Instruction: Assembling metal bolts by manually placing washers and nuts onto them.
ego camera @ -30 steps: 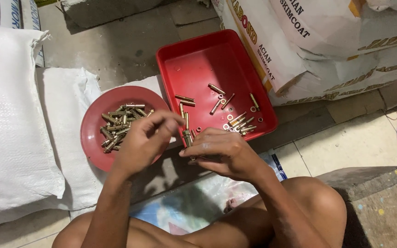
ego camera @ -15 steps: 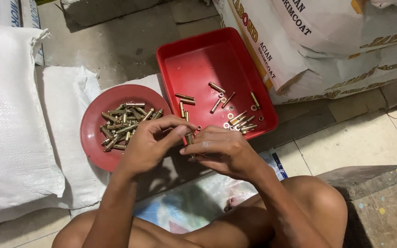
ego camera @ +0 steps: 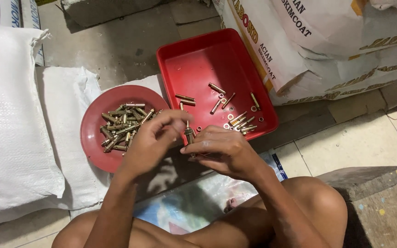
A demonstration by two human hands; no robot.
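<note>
A small brass-coloured bolt [ego camera: 189, 134] stands up between the two hands. It is in front of the near edge of the red tray, just above the floor.

The right hand [ego camera: 224, 151] is curled shut around the bottom of the bolt and holds it upright. The left hand [ego camera: 155, 138] is nearly closed too. Its fingertips [ego camera: 184, 120] pinch together at the top of the bolt. What the fingertips hold there is too small to see.

Just behind the hands is a red tray [ego camera: 198, 59] with square corners. Some loose bolts [ego camera: 235, 117] and little rings [ego camera: 229, 116] lie spread out in its near half. The far half is bare.

To the left of the tray, touching it or nearly so, is a round red plate [ego camera: 93, 138]. A heap of the same brass-coloured bolts [ego camera: 122, 125] fills its middle. The left hand covers part of the plate's right edge.

The plate sits on a white woven sack [ego camera: 65, 105] spread flat on the floor. A fat white sack [ego camera: 10, 119] lies to the left. Big printed bags [ego camera: 327, 41] are stacked behind the tray on the right. The person's bare knees [ego camera: 313, 206] show at the bottom.
</note>
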